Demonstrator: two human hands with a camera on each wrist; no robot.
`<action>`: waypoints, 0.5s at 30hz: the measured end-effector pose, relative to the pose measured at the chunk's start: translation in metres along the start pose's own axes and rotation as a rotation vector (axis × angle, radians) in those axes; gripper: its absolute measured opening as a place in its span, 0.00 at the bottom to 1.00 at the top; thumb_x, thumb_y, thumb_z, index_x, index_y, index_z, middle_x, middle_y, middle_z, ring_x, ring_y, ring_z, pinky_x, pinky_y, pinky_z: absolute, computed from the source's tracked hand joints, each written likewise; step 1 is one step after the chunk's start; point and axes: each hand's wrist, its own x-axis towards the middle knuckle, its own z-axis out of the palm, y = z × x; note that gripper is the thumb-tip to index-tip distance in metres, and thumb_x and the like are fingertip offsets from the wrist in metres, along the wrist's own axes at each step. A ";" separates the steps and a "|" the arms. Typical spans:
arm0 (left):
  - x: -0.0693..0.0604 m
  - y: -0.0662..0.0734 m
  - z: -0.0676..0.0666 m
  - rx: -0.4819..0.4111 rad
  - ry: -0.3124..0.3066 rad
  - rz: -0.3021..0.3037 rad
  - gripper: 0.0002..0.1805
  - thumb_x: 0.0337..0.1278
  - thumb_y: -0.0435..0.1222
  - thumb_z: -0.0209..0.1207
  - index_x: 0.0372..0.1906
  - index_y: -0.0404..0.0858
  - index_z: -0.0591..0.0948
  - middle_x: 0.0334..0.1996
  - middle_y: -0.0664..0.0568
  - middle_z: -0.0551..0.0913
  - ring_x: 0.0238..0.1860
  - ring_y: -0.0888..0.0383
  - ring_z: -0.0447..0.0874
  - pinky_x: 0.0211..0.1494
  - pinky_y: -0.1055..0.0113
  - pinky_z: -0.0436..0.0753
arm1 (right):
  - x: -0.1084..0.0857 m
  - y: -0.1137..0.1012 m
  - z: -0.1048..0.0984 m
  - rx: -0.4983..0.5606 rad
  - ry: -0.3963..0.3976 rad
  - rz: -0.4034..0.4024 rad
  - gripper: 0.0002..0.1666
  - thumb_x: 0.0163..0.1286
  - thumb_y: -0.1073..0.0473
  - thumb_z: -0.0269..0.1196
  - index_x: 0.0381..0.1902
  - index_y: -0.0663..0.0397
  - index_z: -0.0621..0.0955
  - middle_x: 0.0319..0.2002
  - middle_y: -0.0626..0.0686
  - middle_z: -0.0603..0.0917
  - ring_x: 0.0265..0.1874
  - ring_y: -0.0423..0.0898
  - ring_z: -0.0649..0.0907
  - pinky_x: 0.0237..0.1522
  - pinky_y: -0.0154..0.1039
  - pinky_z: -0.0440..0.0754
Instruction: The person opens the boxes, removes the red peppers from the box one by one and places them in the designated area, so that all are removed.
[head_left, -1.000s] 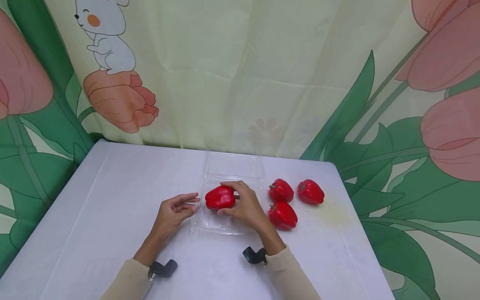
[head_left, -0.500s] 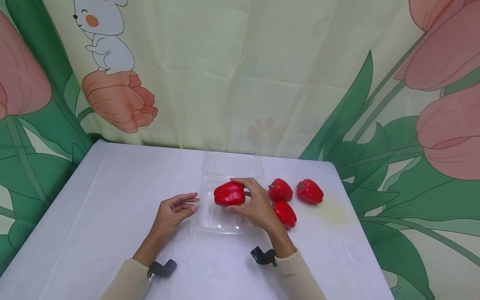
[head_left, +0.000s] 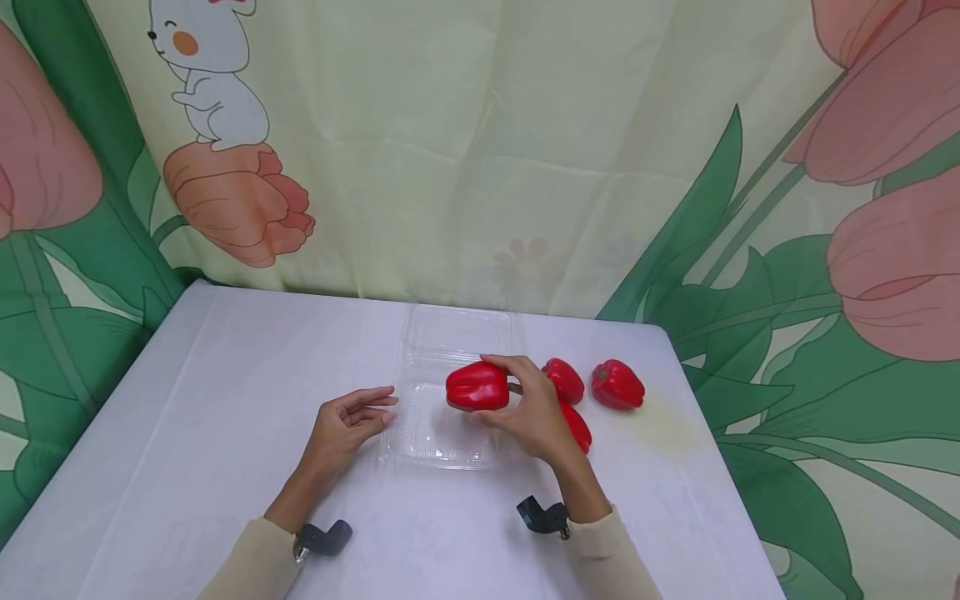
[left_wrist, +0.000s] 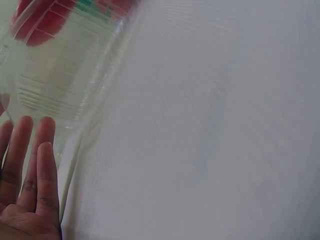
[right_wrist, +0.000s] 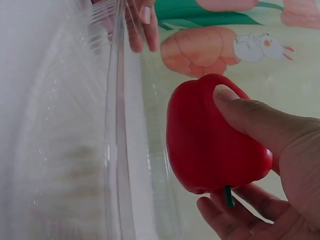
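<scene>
A red bell pepper (head_left: 477,386) with a green stem (right_wrist: 229,196) is gripped between the thumb and fingers of my right hand (head_left: 534,412), above the clear plastic container (head_left: 444,454). In the right wrist view the thumb presses one side of the pepper, and the fingers curl behind it. My left hand (head_left: 347,427) stands at the container's left edge with its fingers fairly straight, holding nothing. The left wrist view shows those fingertips near the clear wall; whether they touch it, I cannot tell.
Right of the container lie three more red bell peppers: one at the back (head_left: 564,381), one farther right (head_left: 618,384), and one partly hidden behind my right wrist (head_left: 577,427). The container's lid (head_left: 463,330) lies open toward the back of the white table (head_left: 225,400).
My right hand has moved to the right with the pepper, from the container's left part toward its right side, and slightly upward in the view. The left hand has stayed in place.
</scene>
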 end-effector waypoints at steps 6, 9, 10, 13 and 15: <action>0.000 0.000 0.000 -0.017 -0.002 0.013 0.26 0.62 0.31 0.73 0.65 0.38 0.83 0.59 0.39 0.88 0.48 0.62 0.91 0.53 0.75 0.89 | -0.002 0.003 -0.011 -0.022 0.015 0.006 0.53 0.45 0.54 0.88 0.69 0.26 0.78 0.64 0.41 0.79 0.64 0.47 0.81 0.56 0.48 0.91; 0.001 -0.001 0.000 -0.012 -0.002 0.016 0.26 0.62 0.31 0.73 0.65 0.38 0.83 0.59 0.39 0.88 0.48 0.63 0.91 0.53 0.75 0.88 | -0.004 0.003 -0.017 -0.030 0.016 0.016 0.53 0.45 0.52 0.88 0.70 0.25 0.77 0.65 0.41 0.79 0.64 0.48 0.80 0.56 0.50 0.91; 0.001 -0.001 0.000 -0.010 -0.003 0.016 0.26 0.62 0.31 0.73 0.65 0.37 0.83 0.59 0.39 0.88 0.48 0.63 0.91 0.53 0.76 0.88 | -0.005 0.003 -0.019 -0.031 0.015 0.021 0.53 0.45 0.52 0.88 0.70 0.25 0.77 0.65 0.42 0.79 0.64 0.48 0.80 0.56 0.50 0.91; 0.001 -0.002 0.000 -0.006 -0.003 0.015 0.26 0.62 0.30 0.73 0.66 0.37 0.83 0.59 0.39 0.88 0.48 0.63 0.91 0.53 0.76 0.88 | -0.008 0.004 -0.024 -0.027 0.014 0.038 0.54 0.45 0.53 0.88 0.70 0.24 0.77 0.66 0.43 0.79 0.65 0.50 0.80 0.56 0.53 0.91; 0.001 -0.002 -0.001 -0.007 -0.005 0.014 0.26 0.62 0.30 0.73 0.66 0.37 0.83 0.59 0.39 0.88 0.48 0.63 0.91 0.53 0.75 0.88 | -0.010 0.005 -0.028 -0.026 0.017 0.044 0.54 0.46 0.53 0.88 0.70 0.25 0.77 0.66 0.44 0.79 0.66 0.51 0.79 0.56 0.54 0.91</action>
